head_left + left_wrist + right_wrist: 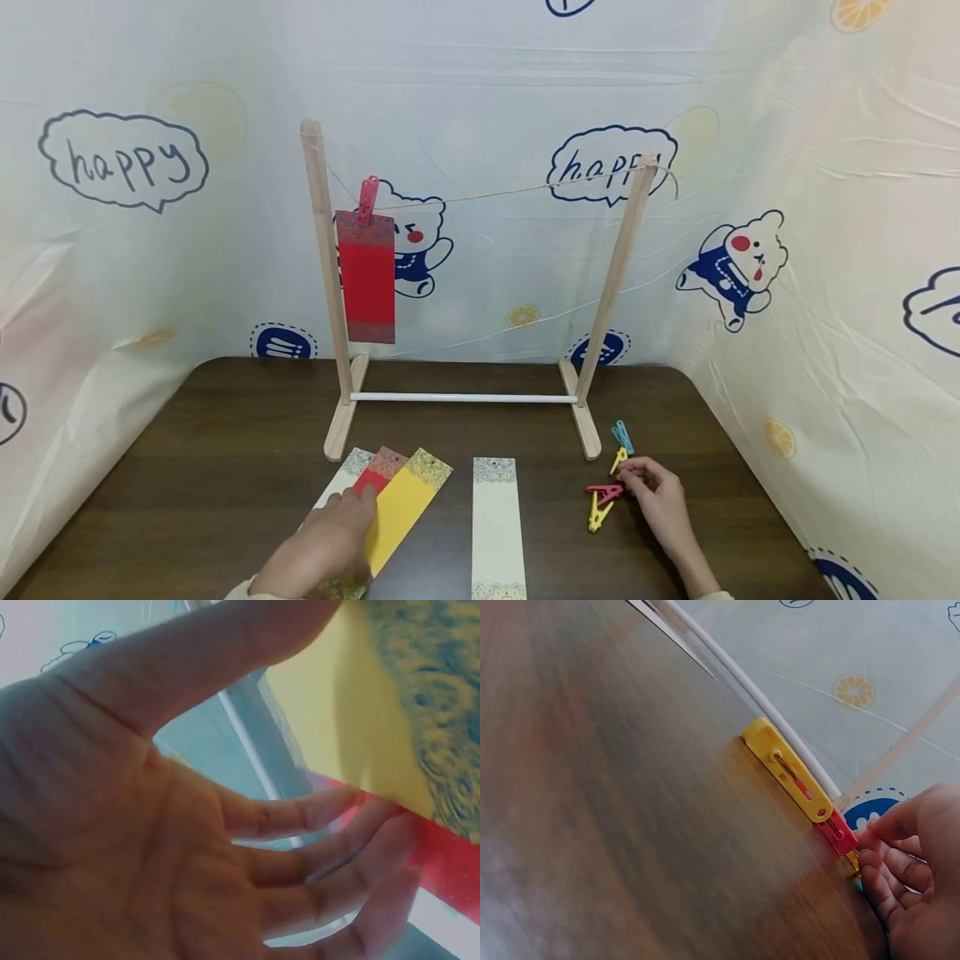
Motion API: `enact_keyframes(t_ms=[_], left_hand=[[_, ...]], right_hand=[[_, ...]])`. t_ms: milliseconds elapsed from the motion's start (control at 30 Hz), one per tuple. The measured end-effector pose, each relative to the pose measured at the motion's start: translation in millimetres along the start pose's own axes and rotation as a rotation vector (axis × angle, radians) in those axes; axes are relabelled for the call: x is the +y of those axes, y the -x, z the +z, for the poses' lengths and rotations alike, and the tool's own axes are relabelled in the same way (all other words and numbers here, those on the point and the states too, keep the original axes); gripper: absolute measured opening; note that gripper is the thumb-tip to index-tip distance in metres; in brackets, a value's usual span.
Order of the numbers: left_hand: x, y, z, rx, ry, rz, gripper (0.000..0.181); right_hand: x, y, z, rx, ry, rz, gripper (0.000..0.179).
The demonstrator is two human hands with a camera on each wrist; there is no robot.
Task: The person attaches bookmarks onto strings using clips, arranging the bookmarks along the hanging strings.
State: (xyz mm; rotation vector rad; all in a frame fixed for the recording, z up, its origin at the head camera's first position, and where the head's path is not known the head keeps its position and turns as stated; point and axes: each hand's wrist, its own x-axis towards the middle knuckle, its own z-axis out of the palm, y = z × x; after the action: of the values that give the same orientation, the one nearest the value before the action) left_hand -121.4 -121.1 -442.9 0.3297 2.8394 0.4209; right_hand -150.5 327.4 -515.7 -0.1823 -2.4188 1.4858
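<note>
Faces a wooden rack across the bench (225,433): L post (326,275) and R post (613,271) on flat feet, joined low by a white bar (462,397). Carries string (495,194) btwn post tops, w/ hung red card (368,283) under a pink peg (367,200), close to L post. Has printed curtain (480,100) directly behind, so is walled off at back and both sides.

Spreads L grip (333,533) palm-down over a fan of cards: yellow card (408,504) on top, lower red card (375,477) beneath, then fanned white card (342,482). Can't tell if thumb pinches. Pinches far yellow clip (619,456) w/ R grip (660,504), fingertips together. Has blue clip (622,436) just past it; on near side, pink clip (611,492) against near yellow clip (595,518).

Lies flat btwn the hands: lone white card (495,525), cut off at btm of head view. Leaves slim gap to fan, wider one to clips; shows wood L of fan, also R of R grip up to slanting bench edge.

From L wrist, shows palm, thumb well apart from fingers, plus patterned near end of yellow card. From R wrist, shows spring in near yellow clip; only a sliver of blue by fingertips.
</note>
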Motion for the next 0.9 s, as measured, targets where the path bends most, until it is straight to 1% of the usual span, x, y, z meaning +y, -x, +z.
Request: enact_keyframes(t_ms=[100,233,300,367,500,600,667,733,767,867,900], left_hand=[[-2.7,-0.2,-2.7,-0.065,0.018,-0.017,0.087],[-5.8,0.2,-2.8,-0.081,0.035,0.007,0.086],[-6.9,0.7,-2.2,-0.059,0.026,0.024,0.086],[-7.5,1.1,-1.9,-0.04,0.01,0.023,0.083],[-8.5,3.1,-1.9,-0.009,-0.023,0.006,0.068],[-9.2,5.4,-2.8,0.028,-0.035,0.039,0.053],[-9.2,6.8,-3.6,0.044,-0.039,0.056,0.048],[-8.0,7.3,-5.1,0.029,-0.029,0.052,0.053],[-7.8,7.5,-4.7,0.019,-0.024,0.045,0.058],[-5.3,8.0,-4.4,-0.043,0.017,-0.002,0.074],[-4.6,8.1,-3.9,-0.06,0.03,-0.01,0.076]], right_hand=[[-0.8,-0.2,-0.3,0.004,0.018,0.01,0.007],[-0.1,-0.4,-0.1,0.004,0.031,0.022,0.007],[0.7,-0.5,0.1,0.001,0.03,0.022,0.007],[0.6,-0.8,0.3,-0.001,0.028,0.017,0.006],[0.1,-2.2,0.8,-0.001,0.038,0.023,0.006],[-0.6,-2.5,0.9,-0.002,0.05,0.023,0.006],[-0.9,-2.2,0.8,0.001,0.056,0.02,0.006],[-0.9,-1.8,0.7,0.001,0.054,0.019,0.006],[-0.6,-1.7,0.7,0.003,0.052,0.019,0.006],[0.6,-1.3,0.8,0.0,0.052,0.023,0.006],[1.1,-1.4,0.8,-0.001,0.052,0.023,0.006]])
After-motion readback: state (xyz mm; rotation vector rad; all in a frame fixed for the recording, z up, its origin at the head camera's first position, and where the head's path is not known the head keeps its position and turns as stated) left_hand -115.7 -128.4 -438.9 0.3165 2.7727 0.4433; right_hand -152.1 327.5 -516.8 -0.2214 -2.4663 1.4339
